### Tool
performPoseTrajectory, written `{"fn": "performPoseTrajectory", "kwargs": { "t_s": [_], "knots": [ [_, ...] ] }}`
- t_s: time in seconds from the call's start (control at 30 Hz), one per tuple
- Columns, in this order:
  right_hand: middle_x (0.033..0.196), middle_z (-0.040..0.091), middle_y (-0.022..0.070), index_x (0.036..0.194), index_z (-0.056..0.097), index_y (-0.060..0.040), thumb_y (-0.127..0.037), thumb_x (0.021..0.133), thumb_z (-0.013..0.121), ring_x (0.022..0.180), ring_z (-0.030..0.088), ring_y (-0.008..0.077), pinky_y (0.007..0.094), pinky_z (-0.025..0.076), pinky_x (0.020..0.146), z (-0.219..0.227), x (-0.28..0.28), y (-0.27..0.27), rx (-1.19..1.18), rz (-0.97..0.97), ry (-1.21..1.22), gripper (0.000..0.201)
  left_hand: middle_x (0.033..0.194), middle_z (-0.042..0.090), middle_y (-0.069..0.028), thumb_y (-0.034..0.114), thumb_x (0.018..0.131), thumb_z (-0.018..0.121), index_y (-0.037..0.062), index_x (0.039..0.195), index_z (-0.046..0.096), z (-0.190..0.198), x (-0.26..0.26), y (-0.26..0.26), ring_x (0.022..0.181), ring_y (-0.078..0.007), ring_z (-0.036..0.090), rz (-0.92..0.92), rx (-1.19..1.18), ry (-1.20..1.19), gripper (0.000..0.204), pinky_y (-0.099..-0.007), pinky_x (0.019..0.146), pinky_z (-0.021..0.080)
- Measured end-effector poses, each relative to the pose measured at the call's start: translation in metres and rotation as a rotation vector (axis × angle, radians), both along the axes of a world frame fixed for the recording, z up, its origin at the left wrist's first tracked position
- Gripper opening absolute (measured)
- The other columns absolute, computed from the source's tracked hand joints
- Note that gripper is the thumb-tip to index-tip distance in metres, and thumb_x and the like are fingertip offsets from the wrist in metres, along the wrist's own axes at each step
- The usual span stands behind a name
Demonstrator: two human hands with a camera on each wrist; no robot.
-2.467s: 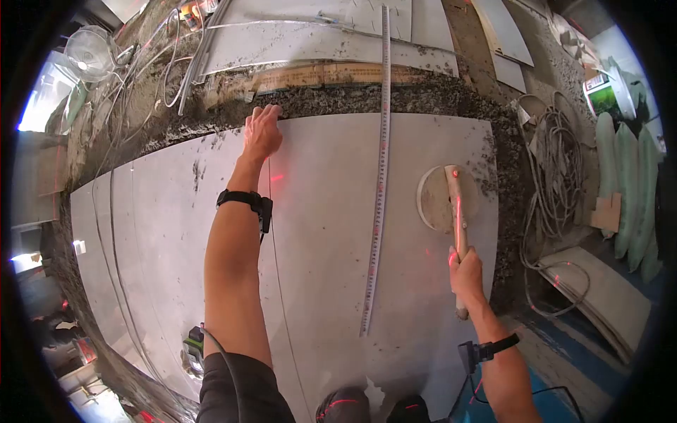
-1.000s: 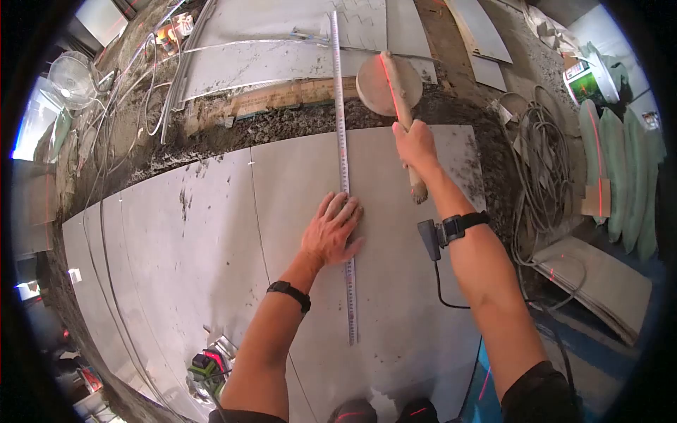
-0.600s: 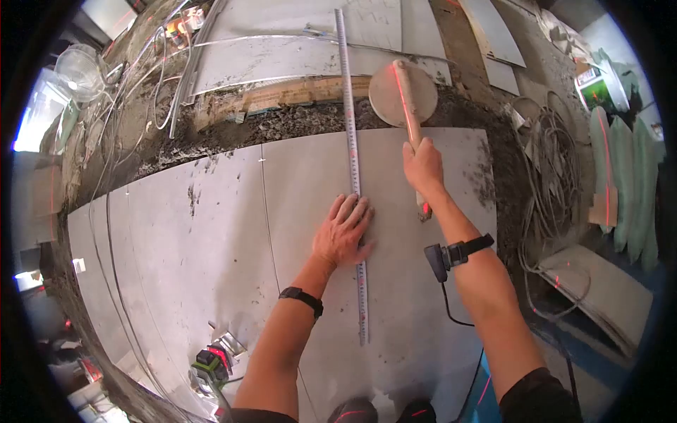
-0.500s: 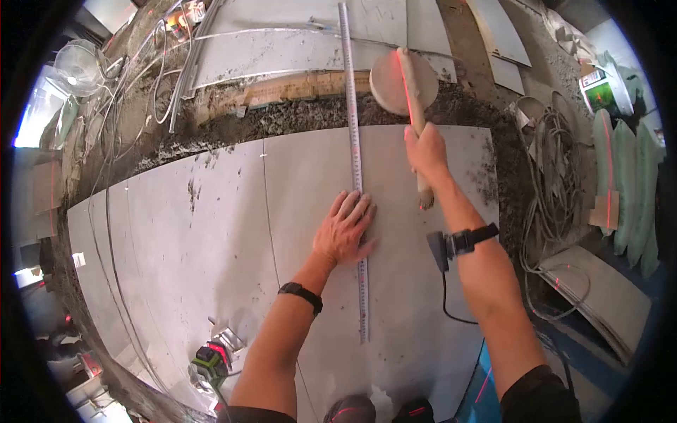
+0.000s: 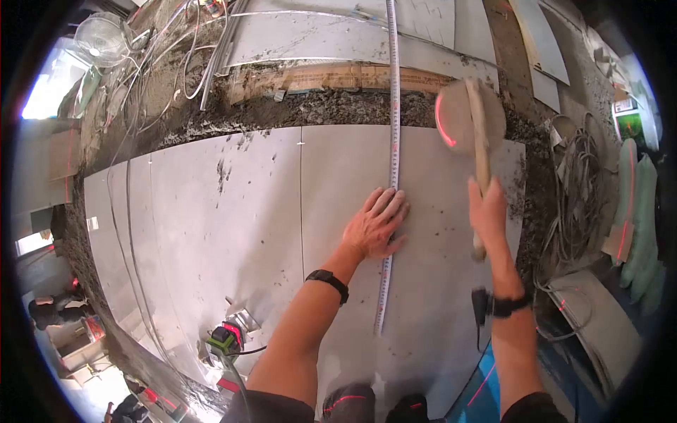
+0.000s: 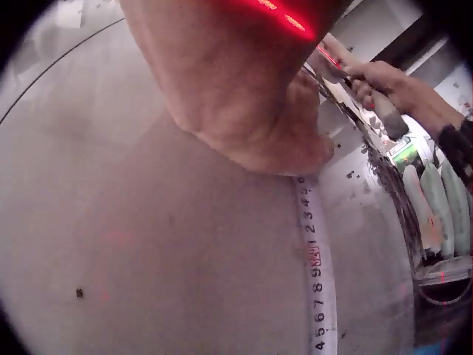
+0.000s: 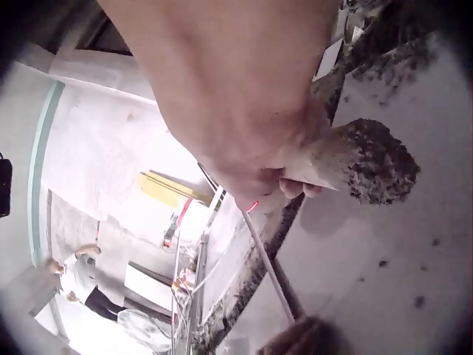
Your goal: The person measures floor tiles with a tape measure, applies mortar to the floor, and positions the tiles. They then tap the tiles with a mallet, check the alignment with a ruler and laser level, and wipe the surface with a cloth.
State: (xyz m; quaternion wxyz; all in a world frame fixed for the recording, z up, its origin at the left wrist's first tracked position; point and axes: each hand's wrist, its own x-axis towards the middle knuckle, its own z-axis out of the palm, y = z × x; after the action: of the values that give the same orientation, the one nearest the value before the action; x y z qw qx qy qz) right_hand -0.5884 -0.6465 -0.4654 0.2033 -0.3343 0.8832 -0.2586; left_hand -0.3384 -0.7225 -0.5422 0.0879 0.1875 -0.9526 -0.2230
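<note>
The head view shows the whole floor. A long ruler [image 5: 390,162] lies on a big grey tile [image 5: 233,211] and runs from the top of the frame down to the lower middle. The left hand [image 5: 374,225] lies flat on the tile with straight, spread fingers that press on the ruler. The left wrist view shows what the head view cannot: the black numbers on the ruler [image 6: 318,281], close up at the lower right, with the heel of the left hand [image 6: 251,111] on the tile beside it.

The right hand [image 5: 488,211] is wrapped tight round the wooden handle of a mallet [image 5: 471,116]. The arm reaches up from the lower right. The mallet's round pale head is at the upper right of the frame, over the tile's far edge. A red light line glows on it. The right wrist view shows the handle's end [image 7: 355,159], which is caked with grey crumbs.
</note>
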Motion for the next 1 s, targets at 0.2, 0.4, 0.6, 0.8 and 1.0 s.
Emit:
{"fn": "performPoseTrajectory", "kwargs": {
  "t_s": [0.2,0.4,0.6,0.8,1.0],
  "knots": [
    [0.079,0.061,0.0226,0.098,0.056,0.0065,-0.033,0.097,0.063,0.071,0.062,0.0403,0.0479,0.047,0.065,-0.001,0.045,0.128,0.146,-0.044,-0.085,0.04,0.149,0.043,-0.0204,0.043,0.082,0.069,0.0005,0.14,0.05,0.001,0.003,0.001,0.142,-0.0378,0.036,0.053,0.008,0.078,0.074,-0.0504,0.123,0.025],
    [0.096,0.059,0.0207,0.1,0.058,0.0013,-0.019,0.094,0.064,0.093,0.059,0.0393,0.0481,0.047,0.082,-0.001,0.096,0.132,0.191,0.074,0.611,0.022,0.149,0.042,-0.0223,0.038,0.083,0.068,-0.004,0.137,0.05,0.004,0.004,0.0,0.142,-0.0384,0.036,0.1,0.006,0.07,0.071,-0.0491,0.122,0.026],
    [0.099,0.054,0.017,0.102,0.055,-0.0032,-0.014,0.089,0.063,0.096,0.054,0.0383,0.0497,0.043,0.084,-0.099,0.135,0.091,-0.188,0.264,0.412,0.018,0.14,0.048,-0.0234,0.023,0.087,0.062,-0.0067,0.134,0.052,-0.016,0.005,-0.002,0.13,-0.0392,0.046,0.321,-0.159,0.172,0.057,-0.0489,0.112,0.035],
    [0.091,0.049,0.0157,0.095,0.051,-0.0064,-0.015,0.087,0.06,0.087,0.051,0.0373,0.0493,0.04,0.075,-0.102,0.136,0.094,-0.144,0.222,0.558,0.015,0.109,0.06,-0.0227,0.011,0.087,0.064,0.0015,0.112,0.063,-0.044,0.029,-0.047,0.101,-0.0437,0.058,0.701,-0.091,0.286,0.027,-0.0529,0.089,0.047],
    [0.09,0.048,0.0148,0.096,0.051,-0.0065,-0.015,0.087,0.059,0.085,0.051,0.0366,0.0488,0.039,0.074,-0.105,0.133,0.095,-0.12,0.249,0.558,0.015,0.096,0.06,-0.0134,0.01,0.089,0.061,0.005,0.087,0.062,-0.009,0.067,-0.252,0.095,-0.0365,0.06,0.293,-0.173,-0.064,0.005,-0.0474,0.083,0.051]
  ]
}}
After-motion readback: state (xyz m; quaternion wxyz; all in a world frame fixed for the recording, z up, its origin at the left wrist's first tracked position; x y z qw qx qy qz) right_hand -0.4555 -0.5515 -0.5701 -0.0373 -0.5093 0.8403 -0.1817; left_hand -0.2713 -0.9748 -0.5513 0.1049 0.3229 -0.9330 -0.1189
